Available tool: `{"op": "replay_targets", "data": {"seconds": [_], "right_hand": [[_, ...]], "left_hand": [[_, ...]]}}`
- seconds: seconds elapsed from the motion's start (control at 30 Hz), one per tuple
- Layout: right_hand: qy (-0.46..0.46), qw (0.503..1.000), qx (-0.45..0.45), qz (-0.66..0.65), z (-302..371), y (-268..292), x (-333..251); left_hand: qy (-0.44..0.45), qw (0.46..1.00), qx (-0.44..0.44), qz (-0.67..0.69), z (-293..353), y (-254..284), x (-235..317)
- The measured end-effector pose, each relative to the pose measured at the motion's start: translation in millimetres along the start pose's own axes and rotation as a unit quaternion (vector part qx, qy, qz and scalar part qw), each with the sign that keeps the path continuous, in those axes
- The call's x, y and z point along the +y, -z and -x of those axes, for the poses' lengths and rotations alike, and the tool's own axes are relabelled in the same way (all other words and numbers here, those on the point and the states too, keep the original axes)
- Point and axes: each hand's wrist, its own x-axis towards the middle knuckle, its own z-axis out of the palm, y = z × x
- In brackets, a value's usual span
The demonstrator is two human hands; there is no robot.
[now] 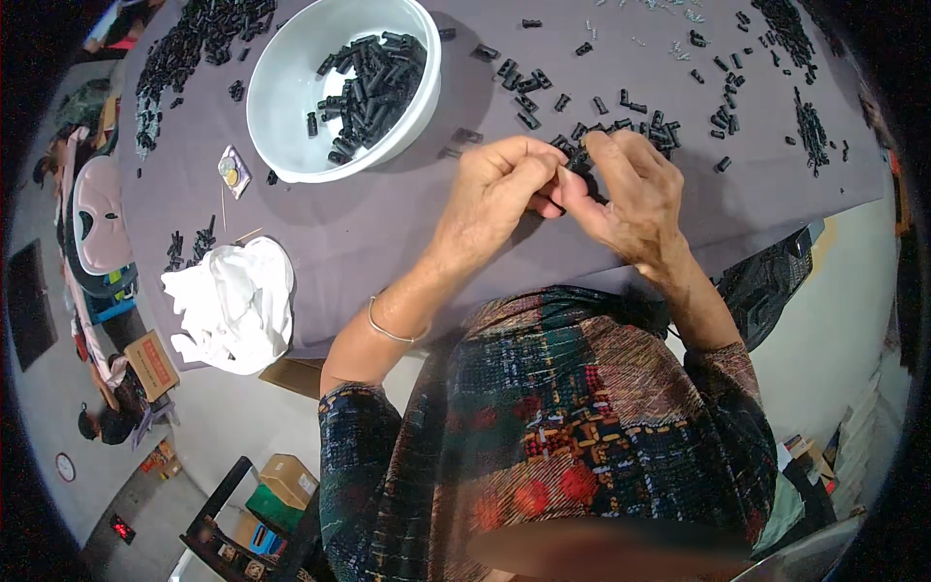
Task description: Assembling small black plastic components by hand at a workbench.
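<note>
My left hand point(497, 186) and my right hand point(635, 189) meet over the near half of the table, fingertips pinched together. Between them they grip a small black plastic part point(579, 162), mostly covered by the fingers. Just beyond the hands lies a loose cluster of short black cylindrical parts point(662, 133). More of these cylinders point(525, 85) are scattered farther off. To the left, a white bowl point(281, 126) contains a heap of black cylinders point(373, 102).
A crumpled white cloth point(233, 306) rests at the table's near left, with small black pieces point(176, 250) beside it. Black heaps point(199, 44) occupy the far left; thin black pieces point(811, 126) lie at right. Tiny pale pieces point(681, 48) dot the far side. A black bag point(771, 286) hangs below the edge.
</note>
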Motion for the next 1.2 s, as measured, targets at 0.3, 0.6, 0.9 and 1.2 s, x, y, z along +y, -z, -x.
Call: {"op": "replay_targets", "data": {"seconds": [0.3,0.6,0.9,1.2], "right_hand": [[0.031,0.999,0.019,-0.031,0.7,-6.0,5.7],[0.041,0.997,0.030,-0.062,0.0,-5.6,4.2],[0.040,0.995,0.055,-0.067,-0.8,-10.2,2.3],[0.068,0.995,0.044,-0.062,-0.5,-10.8,4.3]], "left_hand": [[-0.018,1.000,0.013,0.004,0.2,-2.8,-1.0],[-0.017,1.000,0.021,-0.002,3.1,-3.6,0.6],[-0.030,0.999,0.010,-0.034,2.9,-4.0,2.8],[-0.046,0.998,-0.010,-0.032,2.3,-3.2,-2.5]]}}
